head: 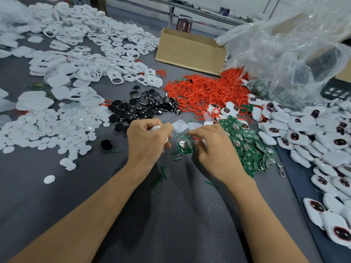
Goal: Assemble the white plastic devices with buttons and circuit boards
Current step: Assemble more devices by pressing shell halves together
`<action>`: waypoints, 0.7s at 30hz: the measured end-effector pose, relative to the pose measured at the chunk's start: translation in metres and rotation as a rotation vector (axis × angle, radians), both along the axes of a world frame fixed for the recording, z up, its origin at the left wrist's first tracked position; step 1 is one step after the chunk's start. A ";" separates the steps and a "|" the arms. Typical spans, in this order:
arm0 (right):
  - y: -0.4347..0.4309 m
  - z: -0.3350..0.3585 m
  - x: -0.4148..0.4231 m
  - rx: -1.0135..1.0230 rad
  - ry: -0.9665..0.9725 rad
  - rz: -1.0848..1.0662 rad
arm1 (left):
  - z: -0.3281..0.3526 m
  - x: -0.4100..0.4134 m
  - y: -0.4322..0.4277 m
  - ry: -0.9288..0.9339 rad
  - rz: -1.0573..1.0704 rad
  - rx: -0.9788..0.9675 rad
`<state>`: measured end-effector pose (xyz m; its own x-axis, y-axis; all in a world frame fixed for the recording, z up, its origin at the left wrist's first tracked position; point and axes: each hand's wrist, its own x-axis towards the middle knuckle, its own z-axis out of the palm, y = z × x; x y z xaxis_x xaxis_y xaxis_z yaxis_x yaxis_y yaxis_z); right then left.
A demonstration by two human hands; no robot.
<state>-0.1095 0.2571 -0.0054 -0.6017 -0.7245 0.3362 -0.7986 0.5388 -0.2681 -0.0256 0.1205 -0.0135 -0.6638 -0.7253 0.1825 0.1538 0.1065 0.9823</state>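
My left hand [147, 141] is curled round a white plastic shell [156, 128], which mostly hides in the fist. My right hand [210, 149] pinches a red ring [196, 138] at its fingertips. Between the hands a green circuit board [183, 147] with a round metal cell lies on the grey mat. A pile of green circuit boards [248, 147] sits just right of my right hand. Two clear-white shell halves [180, 125] lie beyond the hands. Black buttons [144, 107] are heaped further back.
White discs [49, 130] and white frames [85, 54] cover the left. A heap of red rings [207, 92] lies behind, beside a cardboard box [190, 52] and a clear plastic bag [294, 54]. Finished white devices [313, 133] are piled at the right. Green offcuts [161, 177] litter the mat.
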 end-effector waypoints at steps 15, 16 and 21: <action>-0.004 -0.005 -0.004 0.070 0.144 -0.209 | 0.004 -0.002 -0.001 0.029 -0.010 0.245; -0.007 -0.003 -0.004 0.047 0.139 -0.167 | 0.005 -0.003 -0.002 0.050 -0.022 0.287; -0.020 -0.002 -0.001 0.056 0.143 -0.143 | 0.004 -0.006 -0.001 0.100 -0.048 0.361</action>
<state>-0.1103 0.2370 -0.0072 -0.6489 -0.6548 0.3876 -0.7406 0.6605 -0.1239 -0.0312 0.1191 -0.0094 -0.6904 -0.7233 -0.0138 0.2469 -0.2536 0.9353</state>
